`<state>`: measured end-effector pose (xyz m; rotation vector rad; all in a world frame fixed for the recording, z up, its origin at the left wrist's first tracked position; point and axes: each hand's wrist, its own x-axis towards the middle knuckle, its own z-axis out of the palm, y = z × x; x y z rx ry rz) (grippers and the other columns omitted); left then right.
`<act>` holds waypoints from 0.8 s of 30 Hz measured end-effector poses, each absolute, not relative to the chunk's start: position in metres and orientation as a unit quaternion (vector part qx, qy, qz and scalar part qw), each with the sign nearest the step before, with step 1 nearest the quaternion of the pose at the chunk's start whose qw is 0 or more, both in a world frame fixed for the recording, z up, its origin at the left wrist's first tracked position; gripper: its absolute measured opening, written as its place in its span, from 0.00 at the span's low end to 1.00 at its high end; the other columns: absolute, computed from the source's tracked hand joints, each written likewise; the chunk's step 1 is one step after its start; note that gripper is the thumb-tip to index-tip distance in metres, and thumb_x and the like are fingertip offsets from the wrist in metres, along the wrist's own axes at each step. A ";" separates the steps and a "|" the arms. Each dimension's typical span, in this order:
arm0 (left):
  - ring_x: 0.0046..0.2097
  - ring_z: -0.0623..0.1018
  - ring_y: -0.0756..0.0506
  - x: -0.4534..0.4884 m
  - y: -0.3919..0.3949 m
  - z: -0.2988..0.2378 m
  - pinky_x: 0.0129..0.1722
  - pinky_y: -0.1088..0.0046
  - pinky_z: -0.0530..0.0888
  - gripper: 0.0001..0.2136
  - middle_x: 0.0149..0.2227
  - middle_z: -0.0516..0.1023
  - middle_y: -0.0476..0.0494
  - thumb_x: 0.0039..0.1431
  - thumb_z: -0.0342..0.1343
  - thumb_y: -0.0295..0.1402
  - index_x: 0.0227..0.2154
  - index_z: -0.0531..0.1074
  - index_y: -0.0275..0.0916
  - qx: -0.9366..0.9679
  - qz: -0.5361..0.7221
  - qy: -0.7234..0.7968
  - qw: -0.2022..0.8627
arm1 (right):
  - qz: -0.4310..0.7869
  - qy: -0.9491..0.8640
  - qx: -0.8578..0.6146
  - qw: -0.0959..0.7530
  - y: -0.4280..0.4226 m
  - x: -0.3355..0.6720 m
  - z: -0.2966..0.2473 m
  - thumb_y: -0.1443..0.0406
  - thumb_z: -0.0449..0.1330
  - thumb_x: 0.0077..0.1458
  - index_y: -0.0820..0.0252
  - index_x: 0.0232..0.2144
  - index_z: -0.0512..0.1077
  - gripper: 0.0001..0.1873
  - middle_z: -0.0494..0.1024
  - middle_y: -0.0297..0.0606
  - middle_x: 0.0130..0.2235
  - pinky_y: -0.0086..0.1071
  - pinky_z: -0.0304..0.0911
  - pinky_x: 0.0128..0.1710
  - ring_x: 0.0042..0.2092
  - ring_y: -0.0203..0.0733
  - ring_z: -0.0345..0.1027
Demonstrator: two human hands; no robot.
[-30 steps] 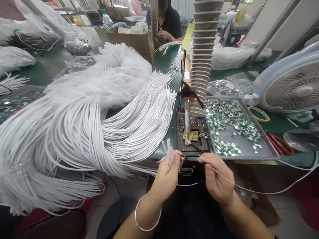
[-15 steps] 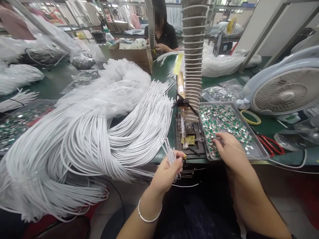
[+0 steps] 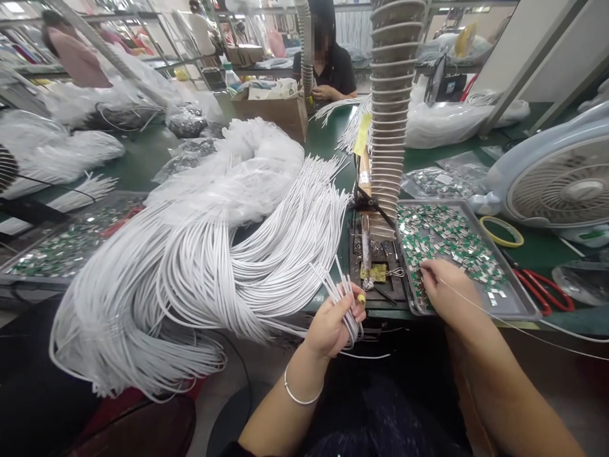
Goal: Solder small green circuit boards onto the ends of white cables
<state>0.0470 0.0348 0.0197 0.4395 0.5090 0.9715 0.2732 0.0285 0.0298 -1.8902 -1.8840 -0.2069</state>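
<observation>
My left hand (image 3: 333, 327) is closed around several white cables (image 3: 337, 285), their cut ends pointing up and left. A yellow wrap covers one of its fingertips. Over the near left side of a metal tray (image 3: 523, 311), my right hand (image 3: 447, 289) is pinched shut. Thin solder wire (image 3: 511, 325) runs from that hand to the right edge of view. The pinched fingertips hide whatever else they touch. Small green circuit boards (image 3: 442, 231) are spread over the tray. Between the hands, a soldering iron (image 3: 365, 244) stands clamped, tip down, beside a yellow sponge (image 3: 379, 273).
A large bundle of white cables (image 3: 200, 273) hangs over the table edge at left. A ribbed fume hose (image 3: 392, 114) comes down behind the iron. Red-handled scissors (image 3: 547, 292), yellow tape (image 3: 502, 231) and a fan (image 3: 566, 184) lie right. A co-worker (image 3: 328, 63) sits opposite.
The view has swung left, so everything appears shifted right. My left hand has turned slightly and the cable ends are fanned more. My right hand stays at the tray, fingers pinched closer.
</observation>
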 end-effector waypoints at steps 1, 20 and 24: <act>0.24 0.62 0.55 0.047 0.035 0.020 0.25 0.78 0.59 0.09 0.27 0.68 0.49 0.48 0.63 0.34 0.30 0.71 0.35 0.200 0.459 0.241 0.832 | -0.079 -0.684 -0.684 0.240 0.026 0.273 0.030 0.67 0.49 0.55 0.59 0.32 0.70 0.10 0.76 0.41 0.32 0.33 0.63 0.34 0.33 0.42 0.69; 0.17 0.55 0.59 0.058 0.035 0.028 0.18 0.80 0.50 0.17 0.17 0.58 0.60 0.43 0.65 0.37 0.31 0.65 0.35 0.271 0.445 0.355 0.776 | 0.036 -0.638 -0.611 0.467 -0.006 0.226 0.040 0.71 0.54 0.55 0.58 0.35 0.68 0.06 0.71 0.34 0.31 0.30 0.66 0.33 0.31 0.35 0.68; 0.17 0.54 0.60 0.062 0.033 0.031 0.18 0.81 0.49 0.18 0.19 0.58 0.60 0.42 0.66 0.39 0.30 0.65 0.35 0.278 0.435 0.381 0.767 | 0.123 -0.629 -0.590 0.491 -0.010 0.211 0.037 0.71 0.54 0.55 0.57 0.35 0.67 0.06 0.71 0.33 0.31 0.29 0.67 0.31 0.30 0.34 0.69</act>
